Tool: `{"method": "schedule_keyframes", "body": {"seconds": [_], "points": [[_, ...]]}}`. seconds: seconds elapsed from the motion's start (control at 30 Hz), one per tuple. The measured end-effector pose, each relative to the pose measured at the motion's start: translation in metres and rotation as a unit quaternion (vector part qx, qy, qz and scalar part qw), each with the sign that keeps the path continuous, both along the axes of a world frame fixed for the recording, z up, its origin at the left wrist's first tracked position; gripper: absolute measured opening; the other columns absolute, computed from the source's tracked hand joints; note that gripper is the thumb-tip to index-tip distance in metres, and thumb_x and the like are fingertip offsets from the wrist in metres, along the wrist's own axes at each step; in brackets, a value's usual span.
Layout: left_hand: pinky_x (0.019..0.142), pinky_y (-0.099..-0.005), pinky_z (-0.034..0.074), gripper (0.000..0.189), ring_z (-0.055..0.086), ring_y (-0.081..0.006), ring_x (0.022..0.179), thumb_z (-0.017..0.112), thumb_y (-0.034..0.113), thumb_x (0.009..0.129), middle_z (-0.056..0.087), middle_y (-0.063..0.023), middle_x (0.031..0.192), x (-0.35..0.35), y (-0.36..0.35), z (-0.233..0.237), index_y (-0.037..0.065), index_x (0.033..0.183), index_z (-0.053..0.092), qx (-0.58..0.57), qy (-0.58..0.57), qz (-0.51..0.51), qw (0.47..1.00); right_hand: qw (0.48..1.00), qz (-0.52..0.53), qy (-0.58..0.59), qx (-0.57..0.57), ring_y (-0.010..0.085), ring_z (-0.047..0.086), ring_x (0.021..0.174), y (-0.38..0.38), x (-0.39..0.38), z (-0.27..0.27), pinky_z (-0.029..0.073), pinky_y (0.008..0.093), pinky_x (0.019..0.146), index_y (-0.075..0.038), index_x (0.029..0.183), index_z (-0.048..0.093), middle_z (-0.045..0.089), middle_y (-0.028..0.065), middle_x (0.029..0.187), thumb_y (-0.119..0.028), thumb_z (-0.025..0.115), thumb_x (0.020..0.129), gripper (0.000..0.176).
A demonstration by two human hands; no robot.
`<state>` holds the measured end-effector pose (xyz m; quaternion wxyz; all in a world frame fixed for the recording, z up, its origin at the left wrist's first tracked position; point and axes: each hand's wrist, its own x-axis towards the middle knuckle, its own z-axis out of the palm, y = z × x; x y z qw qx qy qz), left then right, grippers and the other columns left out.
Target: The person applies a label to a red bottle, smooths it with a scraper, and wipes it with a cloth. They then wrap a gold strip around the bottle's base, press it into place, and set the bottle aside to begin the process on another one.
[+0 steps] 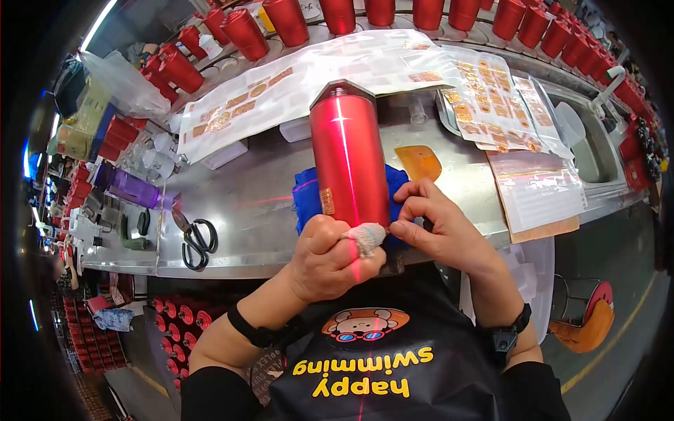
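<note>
A shiny red metal cylinder (349,154), like a tumbler or canister, lies lengthwise in front of me on a blue cloth (306,200). A dark angular support shows behind its far end. A red light line runs down its side, and a small gold sticker (327,201) sits at its lower left. My left hand (330,256) is curled closed against the near end, one finger wrapped in a whitish finger cover (366,239). My right hand (432,224) is at the lower right edge, thumb and forefinger pinched together. Whatever either hand grips is hidden.
Gold sticker sheets (491,98) and a long white sheet (295,81) lie across the metal bench. Black-handled scissors (199,242) and a purple bottle (130,186) are left; an amber scraper-like piece (419,163) is right. Red cups (284,21) line the back conveyor, near a sink (597,151).
</note>
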<state>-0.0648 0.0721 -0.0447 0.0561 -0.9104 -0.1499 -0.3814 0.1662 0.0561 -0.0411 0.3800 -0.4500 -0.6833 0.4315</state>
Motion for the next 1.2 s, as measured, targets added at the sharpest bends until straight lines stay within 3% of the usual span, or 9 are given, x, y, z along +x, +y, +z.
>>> {"method": "schedule_keyframes", "body": {"seconds": [0.1,0.23,0.3,0.43,0.77,0.8,1.0,1.1,1.2], "points": [[0.066,-0.0346,0.045,0.026,0.053,-0.0234,0.085,0.071,0.011,0.058,0.065,-0.0049,0.098,-0.004,-0.002,-0.011,0.014,0.082,0.065,-0.017,-0.042,0.021,0.999,1.000,0.007,-0.017,-0.017,0.0202,0.048,0.112,-0.001,0.001,0.001,0.038,0.0310,0.093,-0.005,0.081,0.061,0.049,0.0091,0.111,-0.021,0.071,0.088,0.020],[0.069,-0.0363,0.045,0.028,0.053,-0.0261,0.087,0.075,0.005,0.058,0.065,-0.0074,0.101,-0.003,-0.004,-0.012,0.011,0.082,0.062,-0.023,-0.064,0.029,0.997,1.000,0.012,-0.017,-0.007,0.0228,0.050,0.110,0.001,0.002,0.001,0.040,0.0327,0.092,-0.004,0.081,0.062,0.050,0.0105,0.111,-0.021,0.071,0.087,0.021],[0.073,-0.0390,0.045,0.033,0.053,-0.0282,0.090,0.076,0.003,0.062,0.064,-0.0089,0.105,-0.003,-0.003,-0.013,0.011,0.091,0.061,-0.021,-0.067,0.059,0.996,1.000,0.007,-0.009,0.009,0.0278,0.051,0.106,0.000,0.002,0.000,0.043,0.0354,0.089,-0.003,0.082,0.063,0.051,0.0132,0.108,-0.022,0.072,0.086,0.021],[0.083,-0.0437,0.043,0.045,0.053,-0.0316,0.096,0.074,0.000,0.069,0.062,-0.0113,0.113,-0.003,-0.005,-0.014,0.012,0.108,0.056,-0.054,-0.085,0.109,0.989,1.000,0.004,0.006,0.006,0.0280,0.051,0.106,-0.006,0.006,0.014,0.043,0.0356,0.089,-0.003,0.083,0.062,0.051,0.0132,0.108,-0.020,0.072,0.086,0.020],[0.103,-0.0517,0.032,0.071,0.049,-0.0420,0.122,0.075,0.022,0.080,0.047,-0.0240,0.141,-0.002,-0.005,-0.007,0.001,0.139,0.043,-0.114,-0.033,0.190,0.975,1.000,-0.003,-0.012,0.013,0.0301,0.051,0.107,-0.002,0.001,0.004,0.043,0.0378,0.091,-0.003,0.082,0.062,0.051,0.0136,0.108,-0.021,0.072,0.085,0.021],[0.103,-0.0509,0.034,0.067,0.048,-0.0414,0.125,0.072,0.027,0.085,0.045,-0.0257,0.142,-0.005,-0.006,-0.011,-0.001,0.139,0.042,-0.129,-0.039,0.194,0.972,1.000,-0.002,-0.015,0.017,0.0303,0.051,0.107,-0.003,0.000,0.004,0.042,0.0381,0.092,-0.003,0.082,0.062,0.052,0.0136,0.108,-0.021,0.072,0.085,0.021],[0.103,-0.0481,0.039,0.065,0.048,-0.0441,0.124,0.069,0.031,0.090,0.048,-0.0263,0.138,-0.010,-0.012,-0.028,-0.002,0.139,0.042,-0.222,-0.120,0.186,0.950,0.999,-0.005,-0.031,0.026,0.0292,0.052,0.106,-0.002,-0.002,0.003,0.044,0.0370,0.090,-0.004,0.082,0.062,0.052,0.0134,0.108,-0.021,0.072,0.086,0.020],[0.105,-0.0473,0.038,0.064,0.051,-0.0420,0.123,0.067,0.031,0.092,0.050,-0.0254,0.136,-0.013,-0.014,-0.036,-0.004,0.139,0.041,-0.271,-0.144,0.178,0.935,1.000,-0.010,-0.009,0.000,0.0282,0.053,0.106,-0.003,0.000,0.003,0.046,0.0354,0.086,-0.004,0.082,0.061,0.053,0.0131,0.109,-0.019,0.072,0.086,0.019],[0.107,-0.0395,0.037,0.069,0.049,-0.0305,0.127,0.063,0.036,0.095,0.049,-0.0210,0.136,-0.016,-0.016,-0.043,-0.006,0.142,0.034,-0.361,-0.177,0.153,0.903,0.999,-0.022,-0.026,0.020,0.0271,0.057,0.102,-0.006,0.003,0.003,0.048,0.0333,0.078,-0.005,0.090,0.064,0.055,0.0147,0.115,-0.016,0.072,0.085,0.014]]}}
